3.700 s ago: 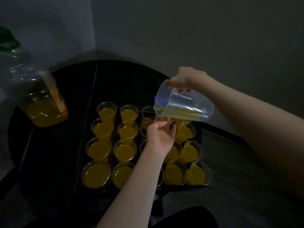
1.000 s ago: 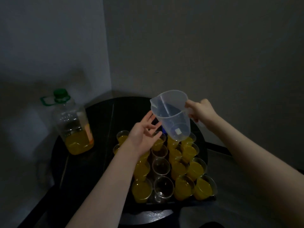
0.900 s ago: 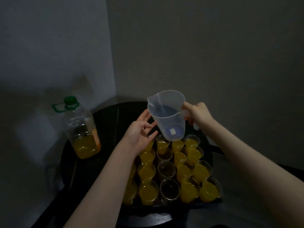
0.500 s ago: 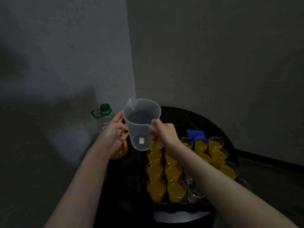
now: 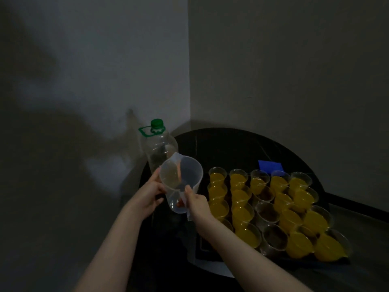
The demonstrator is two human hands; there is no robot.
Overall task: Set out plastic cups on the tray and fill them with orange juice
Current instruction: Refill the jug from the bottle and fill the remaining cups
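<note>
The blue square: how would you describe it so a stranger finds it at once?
Start at the round black table in the corner. Behind the tray's far cup row lies the blue square, flat on the tabletop. It is the only blue thing there.

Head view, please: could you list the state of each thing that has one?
Jug: upright, empty, held off the table.
Left hand: grips the jug's side.
Right hand: grips the jug's handle.
Bottle: upright, green cap on.
Filled cups: hold orange juice.
Middle cups: three look empty.
Tray: holds all the cups.
</note>
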